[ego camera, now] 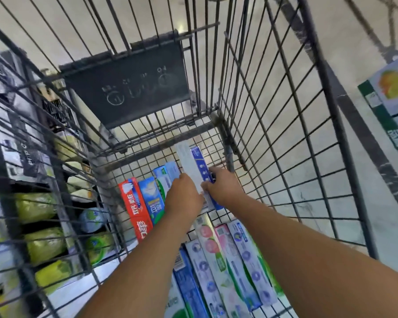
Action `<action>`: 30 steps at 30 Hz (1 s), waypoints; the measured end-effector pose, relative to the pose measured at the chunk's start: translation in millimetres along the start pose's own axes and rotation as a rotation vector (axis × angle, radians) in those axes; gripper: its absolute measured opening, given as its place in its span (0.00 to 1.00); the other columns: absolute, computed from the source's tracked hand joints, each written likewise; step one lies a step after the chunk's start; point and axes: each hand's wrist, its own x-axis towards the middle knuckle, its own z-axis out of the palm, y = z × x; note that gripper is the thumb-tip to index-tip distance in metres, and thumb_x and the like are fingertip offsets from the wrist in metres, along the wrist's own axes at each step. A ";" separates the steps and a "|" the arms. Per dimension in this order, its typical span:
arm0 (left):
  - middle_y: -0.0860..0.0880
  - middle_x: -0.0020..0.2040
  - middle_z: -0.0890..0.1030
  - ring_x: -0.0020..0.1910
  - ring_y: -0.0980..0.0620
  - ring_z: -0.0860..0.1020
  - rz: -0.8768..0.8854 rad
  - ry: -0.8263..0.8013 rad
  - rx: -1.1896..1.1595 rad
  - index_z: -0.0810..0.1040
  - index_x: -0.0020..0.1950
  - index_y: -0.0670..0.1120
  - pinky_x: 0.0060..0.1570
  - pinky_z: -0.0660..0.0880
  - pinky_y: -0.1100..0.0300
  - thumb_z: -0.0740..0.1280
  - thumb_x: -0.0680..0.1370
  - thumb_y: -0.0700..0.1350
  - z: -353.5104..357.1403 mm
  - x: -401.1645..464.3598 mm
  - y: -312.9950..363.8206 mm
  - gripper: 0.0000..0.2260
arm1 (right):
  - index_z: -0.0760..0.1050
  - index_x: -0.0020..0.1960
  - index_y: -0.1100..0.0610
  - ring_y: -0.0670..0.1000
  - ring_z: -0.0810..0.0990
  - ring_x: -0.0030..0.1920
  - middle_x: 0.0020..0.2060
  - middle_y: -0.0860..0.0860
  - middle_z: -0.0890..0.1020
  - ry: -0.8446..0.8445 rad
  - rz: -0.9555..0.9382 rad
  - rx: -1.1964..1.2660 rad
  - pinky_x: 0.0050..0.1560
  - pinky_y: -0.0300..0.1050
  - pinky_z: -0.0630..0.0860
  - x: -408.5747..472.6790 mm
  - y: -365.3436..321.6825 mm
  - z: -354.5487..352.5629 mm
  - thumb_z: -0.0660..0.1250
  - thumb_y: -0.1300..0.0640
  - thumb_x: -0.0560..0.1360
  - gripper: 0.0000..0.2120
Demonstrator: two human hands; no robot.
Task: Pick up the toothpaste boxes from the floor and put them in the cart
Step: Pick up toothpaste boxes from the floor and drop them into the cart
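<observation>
- We had both arms reaching down into the cart (283,143), working at its wire floor.
- Our right hand (223,187) gripped the blue-and-white toothpaste box (199,161) at its near end, fingers curled round the edge; the box lay lengthwise at the right end of the far row.
- Our left hand (184,196) rested against the box's left side, fingers bent onto it; we could not tell whether it gripped or only steadied.
- Left of that box lay a light-blue box (151,196) and, leftmost, the red box (133,203).
- Nearer us than the held box lay a second row of boxes (218,253).
- Judged procedure: lower the box flat, long edge parallel to its left neighbour, then press it leftward to close the gap before releasing.
- Risk, as we judged it: releasing while tilted could leave it riding on the neighbouring carton.
</observation>
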 end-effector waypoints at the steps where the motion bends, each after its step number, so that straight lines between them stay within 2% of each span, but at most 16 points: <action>1: 0.45 0.57 0.79 0.51 0.43 0.79 0.007 -0.013 -0.011 0.72 0.63 0.46 0.42 0.74 0.55 0.70 0.74 0.47 -4.2 -4.1 -3.2 0.19 | 0.77 0.61 0.55 0.50 0.79 0.47 0.55 0.53 0.83 -0.005 -0.004 0.008 0.45 0.43 0.76 -4.1 -1.7 -1.7 0.69 0.56 0.76 0.14; 4: 0.44 0.61 0.77 0.58 0.43 0.76 0.028 -0.077 0.023 0.70 0.67 0.43 0.49 0.72 0.55 0.65 0.80 0.53 -30.7 -20.4 -10.3 0.20 | 0.74 0.66 0.58 0.49 0.76 0.47 0.58 0.54 0.81 -0.012 0.002 -0.004 0.39 0.40 0.70 -24.1 -8.4 -18.6 0.69 0.49 0.78 0.20; 6: 0.43 0.66 0.75 0.63 0.44 0.74 0.032 -0.141 0.072 0.67 0.72 0.43 0.55 0.72 0.55 0.63 0.80 0.57 -57.4 -35.7 -14.8 0.26 | 0.71 0.69 0.59 0.53 0.79 0.51 0.58 0.54 0.80 -0.009 0.034 -0.002 0.36 0.39 0.72 -44.3 -13.1 -36.7 0.68 0.44 0.77 0.26; 7: 0.43 0.70 0.72 0.65 0.44 0.73 0.035 -0.173 0.106 0.64 0.75 0.44 0.59 0.71 0.54 0.62 0.80 0.60 -72.7 -44.6 -15.7 0.29 | 0.70 0.70 0.59 0.54 0.80 0.52 0.57 0.54 0.80 -0.011 0.046 -0.010 0.39 0.39 0.74 -57.7 -16.7 -46.5 0.67 0.41 0.77 0.29; 9: 0.44 0.75 0.66 0.69 0.44 0.70 0.056 -0.227 0.206 0.60 0.78 0.45 0.64 0.70 0.51 0.58 0.79 0.65 -106.3 -65.3 -11.2 0.34 | 0.69 0.71 0.59 0.54 0.78 0.55 0.59 0.54 0.79 -0.037 0.043 -0.052 0.52 0.47 0.78 -86.4 -28.1 -67.1 0.65 0.35 0.75 0.35; 11: 0.44 0.77 0.63 0.72 0.43 0.66 0.111 -0.239 0.314 0.58 0.79 0.46 0.69 0.66 0.48 0.56 0.77 0.69 -141.9 -92.5 3.0 0.38 | 0.69 0.70 0.59 0.54 0.78 0.56 0.58 0.55 0.80 -0.055 0.016 -0.074 0.56 0.49 0.75 -124.0 -47.7 -89.3 0.63 0.32 0.74 0.37; 14: 0.46 0.80 0.58 0.77 0.44 0.59 0.226 -0.212 0.437 0.59 0.79 0.45 0.74 0.58 0.48 0.54 0.76 0.72 -197.2 -145.5 30.2 0.40 | 0.64 0.75 0.56 0.56 0.72 0.69 0.71 0.56 0.72 -0.053 -0.074 -0.067 0.67 0.50 0.68 -193.8 -82.8 -123.9 0.61 0.29 0.72 0.42; 16: 0.46 0.80 0.57 0.78 0.45 0.56 0.310 -0.180 0.564 0.55 0.80 0.48 0.76 0.52 0.43 0.50 0.73 0.75 -231.0 -184.3 46.5 0.43 | 0.62 0.77 0.54 0.55 0.69 0.71 0.74 0.54 0.67 -0.023 -0.138 -0.090 0.70 0.51 0.66 -244.7 -101.2 -146.5 0.61 0.28 0.71 0.43; 20: 0.44 0.79 0.59 0.77 0.44 0.59 0.393 -0.160 0.635 0.52 0.80 0.47 0.75 0.56 0.44 0.46 0.70 0.76 -279.0 -256.8 65.2 0.48 | 0.65 0.73 0.57 0.57 0.70 0.69 0.71 0.57 0.70 0.074 -0.197 -0.286 0.67 0.52 0.68 -336.1 -129.1 -182.4 0.60 0.33 0.76 0.36; 22: 0.43 0.79 0.59 0.77 0.43 0.59 0.412 -0.136 0.661 0.52 0.80 0.46 0.74 0.57 0.43 0.43 0.66 0.80 -294.8 -287.0 69.6 0.53 | 0.62 0.76 0.56 0.57 0.65 0.73 0.74 0.56 0.66 0.113 -0.200 -0.393 0.71 0.53 0.64 -369.2 -137.0 -195.1 0.58 0.30 0.74 0.40; 24: 0.43 0.79 0.59 0.77 0.43 0.59 0.426 -0.101 0.698 0.51 0.80 0.46 0.74 0.58 0.42 0.35 0.57 0.84 -309.0 -311.5 70.4 0.62 | 0.54 0.79 0.54 0.57 0.58 0.77 0.78 0.55 0.59 0.143 -0.198 -0.512 0.74 0.55 0.59 -390.3 -141.4 -202.4 0.51 0.23 0.68 0.50; 25: 0.43 0.79 0.58 0.77 0.42 0.58 0.420 -0.078 0.698 0.51 0.81 0.46 0.74 0.57 0.41 0.33 0.55 0.84 -315.3 -322.6 69.0 0.63 | 0.51 0.80 0.53 0.57 0.56 0.78 0.79 0.55 0.56 0.167 -0.210 -0.560 0.75 0.57 0.59 -397.4 -143.0 -204.4 0.48 0.21 0.65 0.53; 27: 0.44 0.80 0.54 0.79 0.43 0.52 0.396 -0.021 0.678 0.48 0.81 0.47 0.75 0.50 0.38 0.38 0.61 0.82 -326.5 -345.9 65.8 0.57 | 0.48 0.80 0.52 0.58 0.51 0.79 0.80 0.55 0.51 0.224 -0.259 -0.634 0.76 0.58 0.55 -408.7 -149.2 -207.9 0.45 0.20 0.64 0.54; 30: 0.45 0.81 0.49 0.80 0.44 0.47 0.342 0.074 0.687 0.45 0.81 0.49 0.76 0.44 0.39 0.41 0.67 0.78 -334.8 -385.0 57.6 0.50 | 0.45 0.81 0.52 0.57 0.47 0.79 0.80 0.55 0.47 0.293 -0.383 -0.708 0.76 0.57 0.52 -426.5 -162.0 -209.2 0.48 0.22 0.67 0.51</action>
